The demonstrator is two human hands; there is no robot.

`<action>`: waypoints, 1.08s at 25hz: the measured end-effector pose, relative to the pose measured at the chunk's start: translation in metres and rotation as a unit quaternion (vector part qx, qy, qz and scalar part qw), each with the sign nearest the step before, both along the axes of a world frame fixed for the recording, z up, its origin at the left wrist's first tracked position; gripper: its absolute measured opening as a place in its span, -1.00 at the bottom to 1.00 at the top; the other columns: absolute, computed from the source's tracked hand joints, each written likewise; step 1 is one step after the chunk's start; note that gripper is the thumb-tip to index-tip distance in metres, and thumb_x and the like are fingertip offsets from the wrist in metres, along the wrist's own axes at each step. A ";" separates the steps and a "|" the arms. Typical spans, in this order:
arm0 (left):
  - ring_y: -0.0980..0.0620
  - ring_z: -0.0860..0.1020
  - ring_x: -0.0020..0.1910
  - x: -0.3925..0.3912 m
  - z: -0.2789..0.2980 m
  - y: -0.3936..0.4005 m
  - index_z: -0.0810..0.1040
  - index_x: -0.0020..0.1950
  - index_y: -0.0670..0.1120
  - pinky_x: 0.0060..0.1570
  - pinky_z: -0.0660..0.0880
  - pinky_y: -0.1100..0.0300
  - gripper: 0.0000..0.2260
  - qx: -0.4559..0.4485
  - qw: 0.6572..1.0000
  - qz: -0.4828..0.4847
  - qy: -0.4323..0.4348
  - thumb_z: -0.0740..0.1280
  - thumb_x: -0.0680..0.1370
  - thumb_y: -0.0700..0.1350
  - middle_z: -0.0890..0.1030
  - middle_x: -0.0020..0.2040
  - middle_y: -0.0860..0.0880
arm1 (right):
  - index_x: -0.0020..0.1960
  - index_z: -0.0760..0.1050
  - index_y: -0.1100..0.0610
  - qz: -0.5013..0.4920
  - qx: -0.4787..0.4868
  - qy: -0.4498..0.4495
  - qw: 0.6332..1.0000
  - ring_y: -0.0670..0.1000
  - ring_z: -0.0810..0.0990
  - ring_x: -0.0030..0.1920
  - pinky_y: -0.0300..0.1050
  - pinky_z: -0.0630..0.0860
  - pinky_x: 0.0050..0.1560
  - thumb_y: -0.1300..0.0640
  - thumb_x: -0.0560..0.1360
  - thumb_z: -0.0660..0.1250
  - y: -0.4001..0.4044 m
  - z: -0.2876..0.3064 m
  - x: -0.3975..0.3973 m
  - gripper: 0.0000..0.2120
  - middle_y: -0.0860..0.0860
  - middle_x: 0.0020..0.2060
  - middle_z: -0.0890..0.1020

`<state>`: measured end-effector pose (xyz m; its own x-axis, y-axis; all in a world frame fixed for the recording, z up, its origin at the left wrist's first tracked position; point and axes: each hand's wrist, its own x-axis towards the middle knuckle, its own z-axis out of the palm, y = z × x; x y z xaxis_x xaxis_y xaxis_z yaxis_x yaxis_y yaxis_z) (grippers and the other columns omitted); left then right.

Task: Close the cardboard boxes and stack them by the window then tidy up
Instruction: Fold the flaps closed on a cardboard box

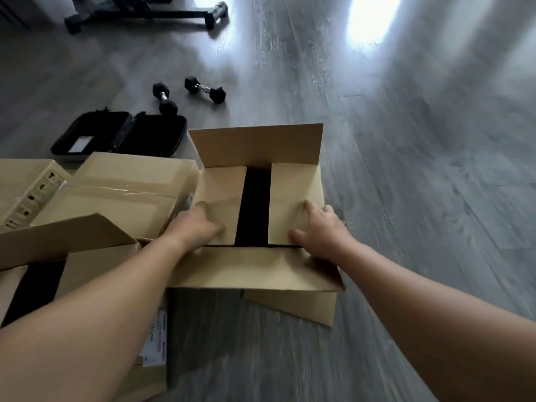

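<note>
Cardboard box (261, 265) sits on the floor (406, 169), both side flaps folded in. Left hand (200, 224) and right hand (322, 227) press flat on them, fingers spread, gripping nothing. Looks light but floppy, so I'd grab the long flaps mid-edge.

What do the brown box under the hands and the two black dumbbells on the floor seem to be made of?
Brown open-topped box: matte corrugated cardboard, judging by its creased fold lines. Two black hex-ended dumbbells: probably dull rubber-coated heads on shiny, chrome-like metal handles.
</note>
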<state>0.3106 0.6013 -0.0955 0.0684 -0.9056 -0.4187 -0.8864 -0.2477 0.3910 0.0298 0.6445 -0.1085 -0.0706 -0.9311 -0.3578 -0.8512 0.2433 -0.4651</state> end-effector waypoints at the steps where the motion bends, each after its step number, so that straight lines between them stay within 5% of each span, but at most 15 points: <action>1: -0.16 0.48 0.24 -0.002 0.001 -0.001 0.37 0.35 0.05 0.22 0.46 -0.02 -0.44 -0.011 1.000 -0.003 0.006 0.36 0.40 0.19 0.50 0.30 -0.09 | 0.47 0.22 0.02 -0.009 -0.004 -0.009 1.000 0.22 0.50 0.17 0.05 0.49 0.08 -0.12 0.47 0.36 0.001 0.001 -0.001 -0.35 0.21 0.34 0.34; 4: -0.16 0.45 0.29 -0.021 0.018 0.002 0.37 0.40 0.06 0.20 0.46 0.01 -0.32 -0.042 0.999 -0.018 -0.004 0.37 0.31 0.21 0.48 0.32 -0.09 | 0.34 0.34 0.06 -0.034 -0.021 -0.013 0.999 0.17 0.49 0.08 0.00 0.46 0.07 -0.12 0.41 0.38 0.007 0.014 -0.018 -0.43 0.16 0.20 0.44; 7: -0.11 0.47 0.15 -0.056 0.029 -0.001 0.38 0.41 0.07 0.08 0.45 0.06 -0.33 -0.055 0.996 -0.072 -0.008 0.37 0.32 0.23 0.53 0.19 -0.07 | 0.38 0.36 0.10 -0.066 -0.033 -0.006 0.997 0.16 0.52 0.13 -0.02 0.47 0.07 -0.16 0.39 0.43 0.013 0.026 -0.057 -0.34 0.14 0.19 0.49; 11: -0.04 0.43 0.11 -0.132 0.034 -0.005 0.34 0.46 0.04 0.04 0.40 0.10 -0.34 -0.053 0.986 -0.156 0.029 0.43 0.43 0.21 0.49 0.30 -0.10 | 0.42 0.36 0.11 -0.130 -0.050 0.017 0.990 0.15 0.52 0.13 -0.08 0.43 0.02 -0.15 0.39 0.46 0.033 0.033 -0.129 -0.30 0.13 0.20 0.51; 17: -0.15 0.43 0.30 -0.246 0.015 0.017 0.26 0.52 0.08 0.31 0.43 -0.05 -0.22 -0.022 0.966 -0.253 0.048 0.47 0.39 0.27 0.41 0.38 -0.13 | 0.50 0.30 0.09 -0.212 -0.041 0.021 0.976 0.20 0.49 0.27 -0.07 0.39 0.08 -0.05 0.41 0.51 0.089 0.028 -0.230 -0.25 0.17 0.31 0.48; 27: -0.15 0.41 0.28 -0.345 -0.010 0.052 0.19 0.50 0.19 0.22 0.48 -0.04 -0.20 -0.020 0.937 -0.347 0.043 0.40 0.35 0.38 0.31 0.34 -0.10 | 0.54 0.25 0.05 -0.310 0.008 0.025 0.950 0.21 0.45 0.34 0.01 0.48 0.20 0.02 0.41 0.46 0.153 0.006 -0.315 -0.24 0.17 0.42 0.37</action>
<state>-0.0348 0.6538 -0.1058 -0.5749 -0.7348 -0.3600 -0.7933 0.3927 0.4653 -0.2847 0.7979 -0.1020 -0.6209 -0.6995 -0.3538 -0.5630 0.7120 -0.4196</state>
